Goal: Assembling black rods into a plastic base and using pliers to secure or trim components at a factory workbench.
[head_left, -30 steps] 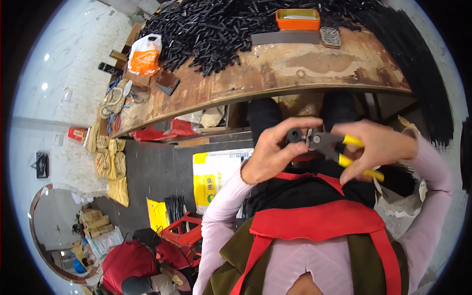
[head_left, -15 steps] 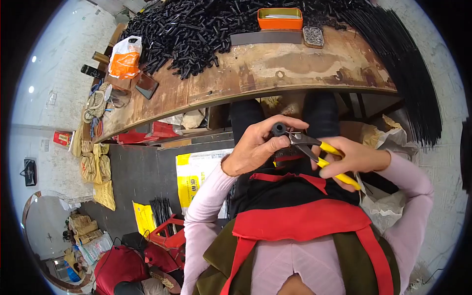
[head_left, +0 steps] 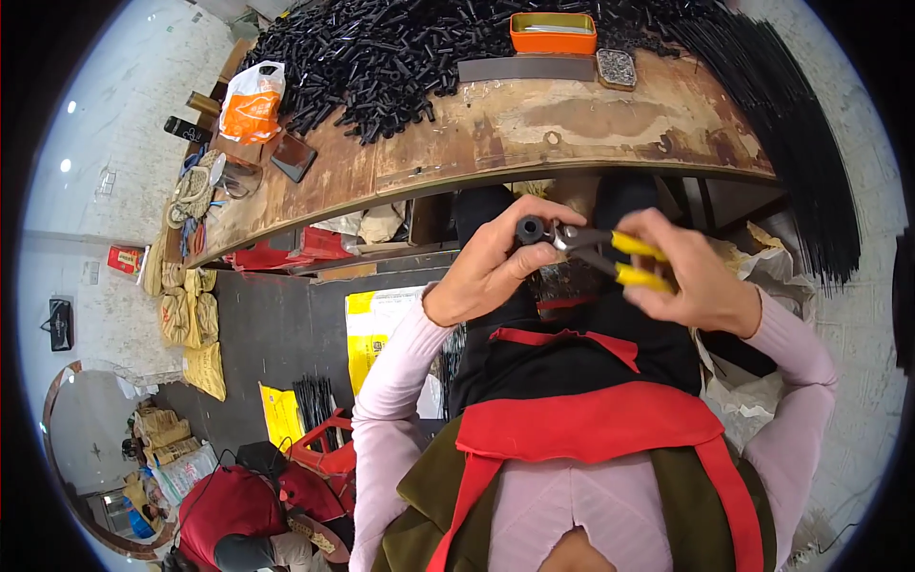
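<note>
My left hand (head_left: 488, 272) is closed around a short black tube-like part (head_left: 530, 229), its round hollow end facing up at me. In my right hand (head_left: 703, 278) is a pair of pliers (head_left: 644, 277) with yellow handles, and the fingers are wrapped about those grips. The metal jaws lie right beside the black part, close to my left fingertips. Whether they grip a small piece there is too fine to make out. Both hands are over my lap, in front of the bench edge.
A wooden bench (head_left: 457, 143) spans the far side, bearing a big heap of black parts (head_left: 381, 71), an orange tin (head_left: 554, 36), a small box of metal bits (head_left: 616, 69) and a phone (head_left: 293, 157). Long black rods (head_left: 810, 162) hang off its right end. Another person (head_left: 233, 515) is at lower left.
The pliers have swung from slanting down to the right to nearly level, jaws now close against the black part. My right hand has risen and its grip on the handles has shifted.
</note>
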`<state>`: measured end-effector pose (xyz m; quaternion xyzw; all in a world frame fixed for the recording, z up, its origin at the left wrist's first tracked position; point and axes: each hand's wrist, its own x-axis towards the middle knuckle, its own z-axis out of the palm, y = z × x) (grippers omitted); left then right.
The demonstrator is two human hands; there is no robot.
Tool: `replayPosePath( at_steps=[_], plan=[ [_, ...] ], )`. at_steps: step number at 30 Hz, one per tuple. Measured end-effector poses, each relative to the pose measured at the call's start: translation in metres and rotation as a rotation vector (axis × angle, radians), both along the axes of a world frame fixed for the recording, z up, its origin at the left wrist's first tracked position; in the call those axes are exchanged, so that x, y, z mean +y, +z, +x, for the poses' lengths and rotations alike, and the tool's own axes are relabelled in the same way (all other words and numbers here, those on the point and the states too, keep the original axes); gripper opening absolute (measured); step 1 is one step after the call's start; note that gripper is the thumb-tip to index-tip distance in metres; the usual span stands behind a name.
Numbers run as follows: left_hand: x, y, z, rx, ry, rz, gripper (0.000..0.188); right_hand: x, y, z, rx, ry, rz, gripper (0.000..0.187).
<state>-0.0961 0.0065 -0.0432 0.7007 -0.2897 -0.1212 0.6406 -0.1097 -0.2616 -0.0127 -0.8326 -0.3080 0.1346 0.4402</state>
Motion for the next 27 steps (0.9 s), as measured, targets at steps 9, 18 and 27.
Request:
replayPosePath(
  at_steps=[9, 18, 27],
  plan=[
    [0.001, -0.005, -0.006, -0.028, 0.031, 0.110, 0.023, 0.007, 0.006, 0.005, 0.317, 0.094, -0.022, 0.025],
    [-0.005, -0.008, -0.005, 0.059, 0.069, 0.018, 0.022, 0.008, 0.004, -0.004, 0.196, -0.011, -0.061, 0.018],
    [-0.015, -0.008, 0.005, -0.012, 0.082, 0.014, 0.023, 0.008, -0.004, 0.010, 0.083, -0.075, -0.105, 0.020]
  ],
)
